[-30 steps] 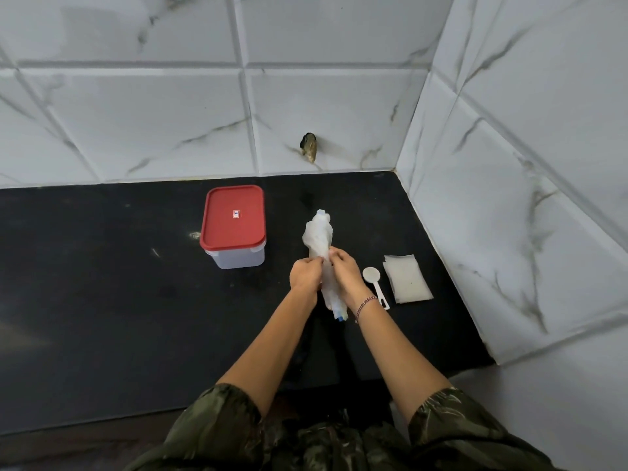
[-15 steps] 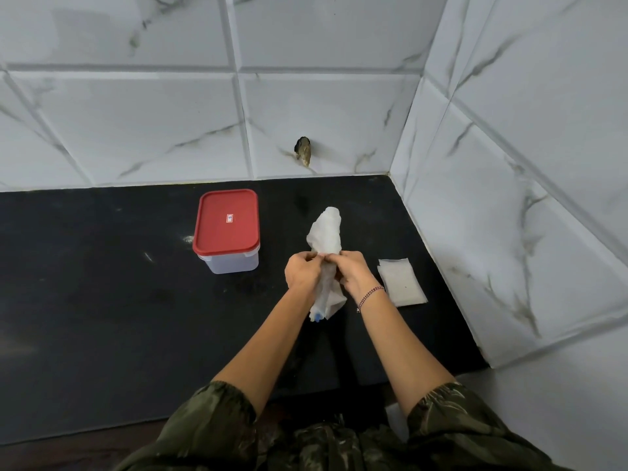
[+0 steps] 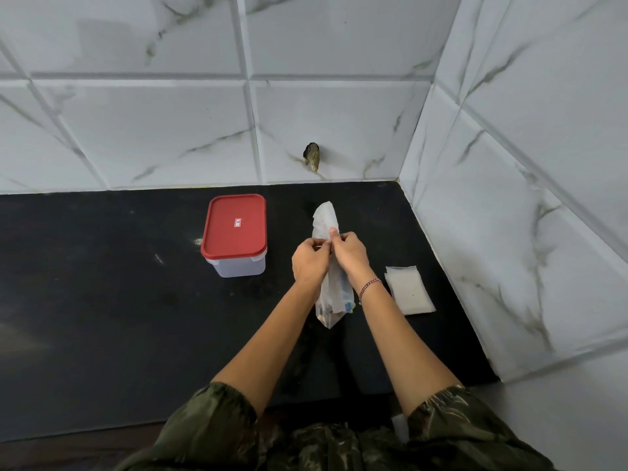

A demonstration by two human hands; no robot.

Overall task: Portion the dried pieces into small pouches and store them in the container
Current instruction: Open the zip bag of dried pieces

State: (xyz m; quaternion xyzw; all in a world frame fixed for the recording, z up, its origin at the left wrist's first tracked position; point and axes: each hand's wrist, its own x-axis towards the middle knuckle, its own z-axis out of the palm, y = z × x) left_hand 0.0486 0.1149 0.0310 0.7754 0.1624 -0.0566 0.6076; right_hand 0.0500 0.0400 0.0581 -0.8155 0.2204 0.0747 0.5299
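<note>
Head camera: both hands pinch a plastic bag over the counter

The fingertips [image 3: 318, 245] of the left hand [image 3: 310, 265] and those of the right hand [image 3: 350, 255] meet at the middle of a long translucent plastic bag [image 3: 324, 215], curled in and pinching its film. The bag stands nearly upright between the two hands. Its pale upper end rises toward twelve o'clock and its lower end hangs toward six o'clock, where small dark and blue-tinted contents show through; what they are cannot be made out. A beaded bracelet [image 3: 369, 287] circles the right wrist.

At about nine o'clock from the hands, well apart from them, sits the clear container [image 3: 238, 266] with its red lid [image 3: 234, 229] closed. At about four o'clock, near the right forearm, a flat stack of small white pouches [image 3: 409, 290] lies on the black countertop [image 3: 102, 283]. At twelve o'clock, a dark stub [image 3: 312, 157] sticks out of the marbled white wall tiles [image 3: 153, 130]. Camouflage sleeves [image 3: 210, 433] cover both upper arms at six o'clock.
</note>
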